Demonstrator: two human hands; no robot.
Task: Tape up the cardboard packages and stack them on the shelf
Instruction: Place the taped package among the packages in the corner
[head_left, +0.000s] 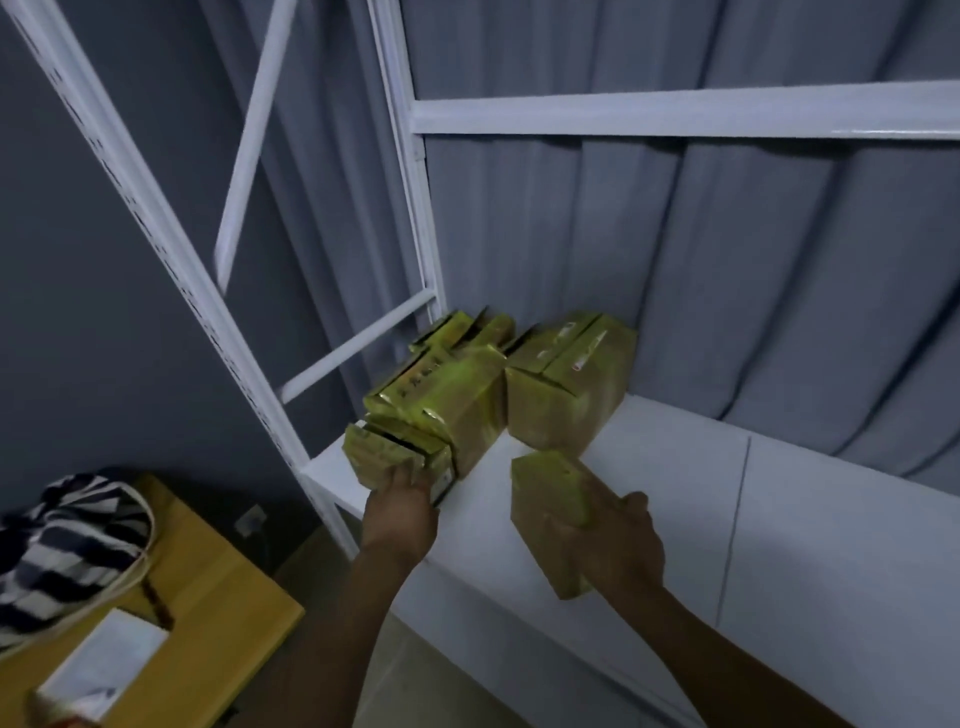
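Note:
Several yellow-brown cardboard packages stand at the left end of a white shelf board (675, 467). My left hand (402, 512) grips a small package (382, 457) at the shelf's front left corner, beside a stack of packages (441, 395). A taller box (569, 387) stands to the right of the stack, against the curtain. My right hand (618, 551) holds another package (558, 512) just above the shelf board, in front of the tall box. The frame is blurred, so tape on the boxes cannot be made out.
White metal shelf uprights (410, 171) and a crossbar (675, 117) frame the shelf, with a grey curtain (727, 286) behind. Lower left is a wooden table (208, 613) with a striped bag (67, 540) and a white sheet (104, 660).

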